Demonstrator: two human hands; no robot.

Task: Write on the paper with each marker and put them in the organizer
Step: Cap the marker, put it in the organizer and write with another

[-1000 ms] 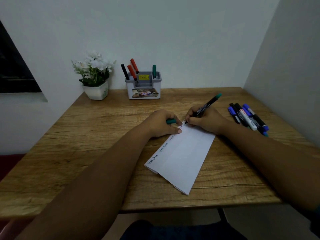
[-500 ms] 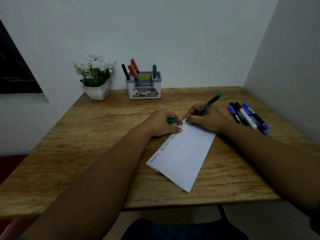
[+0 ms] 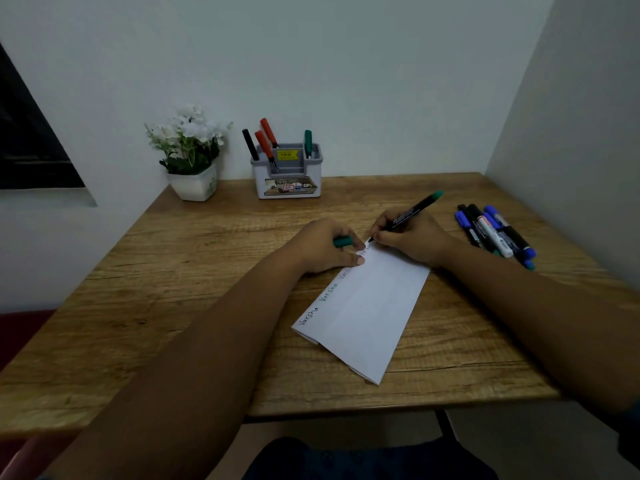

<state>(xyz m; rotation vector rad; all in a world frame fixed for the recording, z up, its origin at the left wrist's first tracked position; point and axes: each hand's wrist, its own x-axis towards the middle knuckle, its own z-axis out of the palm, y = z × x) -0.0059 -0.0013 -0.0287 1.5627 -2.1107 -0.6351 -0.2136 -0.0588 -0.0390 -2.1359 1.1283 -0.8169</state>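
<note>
We hold a green marker (image 3: 407, 215) in our right hand (image 3: 412, 239), fingers pinched round its black barrel, the tip touching the far end of the folded white paper (image 3: 367, 306) and the green tail slanting up and away to the right. Our left hand (image 3: 320, 245) has its fingers curled round the green cap (image 3: 343, 241), and one fingertip presses down on the paper's left edge just beside the marker tip. The paper lies slantwise on the wooden table (image 3: 173, 306), its near corner close to the table's front edge; a line of handwriting runs along its left edge, the farthest words hidden under our hands.

At the far side of the table, against the wall, stands the grey organizer (image 3: 287, 178). In it we see a black marker (image 3: 250, 144) and two red markers (image 3: 266, 136) leaning left, and one more green marker (image 3: 308, 143) upright at its right end. Left of the organizer sits a white pot of white flowers (image 3: 188, 150).

To the right of our right hand, a cluster of blue and black markers (image 3: 493, 233) lies flat on the table, touching one another.
</note>
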